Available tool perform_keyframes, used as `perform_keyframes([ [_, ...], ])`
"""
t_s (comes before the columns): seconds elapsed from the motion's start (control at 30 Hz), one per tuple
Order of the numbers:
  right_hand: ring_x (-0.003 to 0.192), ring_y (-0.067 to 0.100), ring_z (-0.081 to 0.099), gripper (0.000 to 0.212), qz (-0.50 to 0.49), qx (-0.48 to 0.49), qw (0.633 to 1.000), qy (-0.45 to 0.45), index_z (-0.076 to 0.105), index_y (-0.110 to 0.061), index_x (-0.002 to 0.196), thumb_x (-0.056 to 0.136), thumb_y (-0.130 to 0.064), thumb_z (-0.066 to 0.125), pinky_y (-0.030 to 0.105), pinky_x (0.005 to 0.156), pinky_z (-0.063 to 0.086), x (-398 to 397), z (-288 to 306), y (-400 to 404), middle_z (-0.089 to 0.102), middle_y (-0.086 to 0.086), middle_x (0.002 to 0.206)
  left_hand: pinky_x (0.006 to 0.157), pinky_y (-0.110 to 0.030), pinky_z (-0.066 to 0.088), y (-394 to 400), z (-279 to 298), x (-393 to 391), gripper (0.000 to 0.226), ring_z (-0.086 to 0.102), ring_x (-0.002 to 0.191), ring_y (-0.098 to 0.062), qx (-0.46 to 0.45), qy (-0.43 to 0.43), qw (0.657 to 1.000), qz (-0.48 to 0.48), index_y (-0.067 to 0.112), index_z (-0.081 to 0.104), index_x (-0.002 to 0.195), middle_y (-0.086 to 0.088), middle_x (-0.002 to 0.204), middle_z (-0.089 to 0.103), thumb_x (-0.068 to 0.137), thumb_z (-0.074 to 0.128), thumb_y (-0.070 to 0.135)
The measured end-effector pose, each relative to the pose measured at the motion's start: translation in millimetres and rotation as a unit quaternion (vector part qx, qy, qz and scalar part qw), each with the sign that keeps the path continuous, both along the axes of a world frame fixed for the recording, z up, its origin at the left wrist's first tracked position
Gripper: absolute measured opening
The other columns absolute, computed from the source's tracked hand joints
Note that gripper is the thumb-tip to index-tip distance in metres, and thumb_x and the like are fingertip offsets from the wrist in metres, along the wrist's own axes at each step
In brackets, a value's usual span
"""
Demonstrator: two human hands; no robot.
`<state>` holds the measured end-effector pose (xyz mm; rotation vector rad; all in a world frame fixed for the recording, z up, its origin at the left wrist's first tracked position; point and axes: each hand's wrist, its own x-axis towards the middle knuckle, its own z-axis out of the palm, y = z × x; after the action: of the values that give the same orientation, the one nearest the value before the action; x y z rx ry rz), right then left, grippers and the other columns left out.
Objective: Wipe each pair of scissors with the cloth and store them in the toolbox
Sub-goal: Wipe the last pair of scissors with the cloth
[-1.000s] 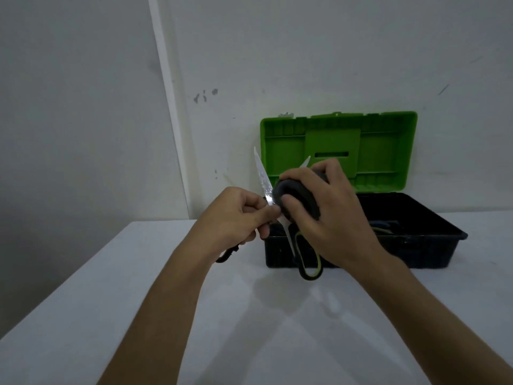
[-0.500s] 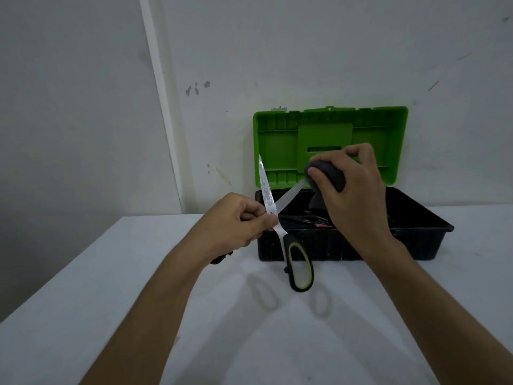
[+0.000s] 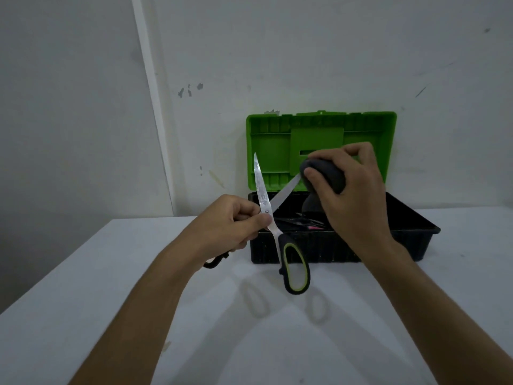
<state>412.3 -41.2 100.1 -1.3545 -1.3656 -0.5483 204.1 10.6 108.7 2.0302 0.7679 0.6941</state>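
Two steel blades of the black-and-lime-handled scissors point(image 3: 266, 209) splay open just before the black toolbox with green lid point(image 3: 410, 237). Left hand point(image 3: 227, 226) pinches the pivot; right hand point(image 3: 349, 195) clamps the dark grey cloth point(image 3: 324, 176) on the right-slanting blade's tip, nearest it.

Scissors point(image 3: 268, 215): bare metal blades, dull sheen, speckled; handle loops matt black and lime plastic. Cloth point(image 3: 326, 177): dark grey, soft, matt. Toolbox point(image 3: 333, 245): ribbed black plastic base, green plastic lid. Bench point(image 3: 83, 287): smooth, matt white
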Motion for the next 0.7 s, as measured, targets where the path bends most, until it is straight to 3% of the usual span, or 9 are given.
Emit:
perform_keyframes([
  [0.07, 0.096, -0.001, 0.043, 0.03, 0.051, -0.012, 0.997, -0.05, 0.07, -0.02, 0.114, 0.088, -0.036, 0.07, 0.001, 0.082, 0.039, -7, 0, -5, 0.046, 0.005, 0.115, 0.044, -0.017, 0.028, -1, 3, 2, 0.047, 0.029, 0.046, -0.011, -0.007, -0.006, 1.0, 0.003, 0.025, 0.057, 0.05, 0.003, 0.051, 0.036, 0.097, 0.058, 0.025],
  [0.13, 0.092, 0.002, 0.048, 0.03, 0.103, -0.041, 0.987, -0.116, 0.071, -0.023, 0.114, 0.088, -0.038, 0.071, 0.012, 0.081, 0.046, -16, -2, -6, 0.045, 0.005, 0.117, 0.044, -0.018, 0.025, -3, 7, 0, 0.042, 0.026, 0.045, -0.01, -0.026, -0.022, 0.999, -0.01, 0.022, 0.056, 0.055, 0.007, 0.049, 0.033, 0.098, 0.056, 0.024],
  [0.23, 0.085, 0.008, 0.049, 0.03, 0.131, -0.028, 0.982, -0.13, 0.071, -0.024, 0.117, 0.088, -0.033, 0.073, 0.024, 0.077, 0.05, -16, -6, -2, 0.045, 0.005, 0.118, 0.045, -0.018, 0.025, -5, 11, -8, 0.042, 0.026, 0.045, -0.009, -0.038, -0.031, 0.998, -0.032, 0.021, 0.052, 0.056, 0.007, 0.051, 0.031, 0.098, 0.054, 0.024],
  [0.43, 0.089, -0.005, 0.039, 0.03, 0.036, 0.022, 0.997, -0.064, 0.072, -0.022, 0.117, 0.086, -0.023, 0.075, 0.002, 0.081, 0.04, 5, -4, 3, 0.044, 0.005, 0.116, 0.044, -0.016, 0.026, -5, 10, -9, 0.037, 0.027, 0.045, -0.007, -0.038, -0.011, 0.999, -0.033, 0.012, 0.049, 0.062, 0.004, 0.054, 0.029, 0.097, 0.055, 0.023],
  [0.5, 0.09, -0.004, 0.04, 0.029, 0.033, 0.039, 0.997, -0.052, 0.074, -0.019, 0.115, 0.086, -0.022, 0.076, 0.002, 0.084, 0.038, 8, -2, 1, 0.044, 0.005, 0.114, 0.044, -0.017, 0.026, -5, 10, -8, 0.035, 0.027, 0.045, -0.007, -0.047, -0.011, 0.999, -0.026, 0.011, 0.052, 0.064, 0.005, 0.054, 0.031, 0.097, 0.056, 0.022],
  [0.7, 0.086, 0.001, 0.047, 0.03, 0.136, -0.033, 0.977, -0.161, 0.073, -0.028, 0.115, 0.086, -0.037, 0.071, 0.025, 0.074, 0.054, -10, -4, -2, 0.047, 0.005, 0.117, 0.043, -0.017, 0.025, -3, 11, -11, 0.03, 0.026, 0.044, -0.007, -0.031, -0.004, 0.999, -0.025, 0.006, 0.054, 0.071, 0.003, 0.053, 0.03, 0.097, 0.056, 0.022],
])
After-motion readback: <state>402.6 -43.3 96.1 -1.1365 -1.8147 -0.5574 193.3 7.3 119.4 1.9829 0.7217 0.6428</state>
